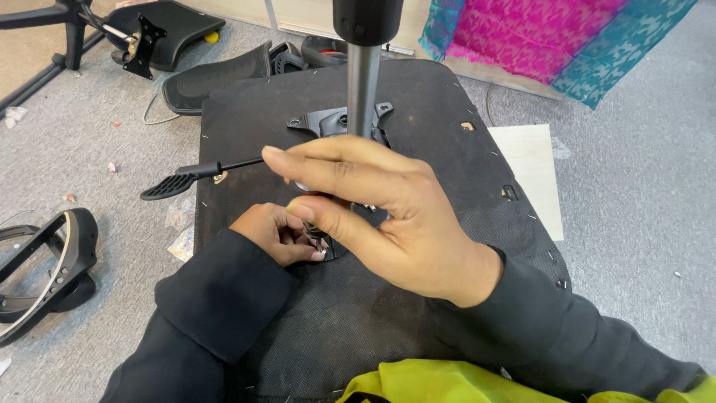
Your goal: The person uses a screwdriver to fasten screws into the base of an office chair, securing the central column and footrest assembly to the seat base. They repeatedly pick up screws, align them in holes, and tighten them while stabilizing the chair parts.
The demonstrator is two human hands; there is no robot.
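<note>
Chair seat underside (418, 134), black fabric with a metal mechanism plate (339, 121) and an upright gas cylinder (363, 82), lies on the grey carpet floor (641, 209) beneath both hands in the head view. Left hand (280, 233) has its grip curled closed, fingertips pinching a small dark fastener (317, 237) against the seat. Right hand (380, 216) sits just above and to the right of it, thumb and forefinger pinched on the same small part, the other fingers stretched out toward the left. A black lever with a flat paddle end (175, 183) sticks out from the mechanism, left of both hands. Further left on the floor lies a curved black armrest frame (52, 261), well apart from the hands.
</note>
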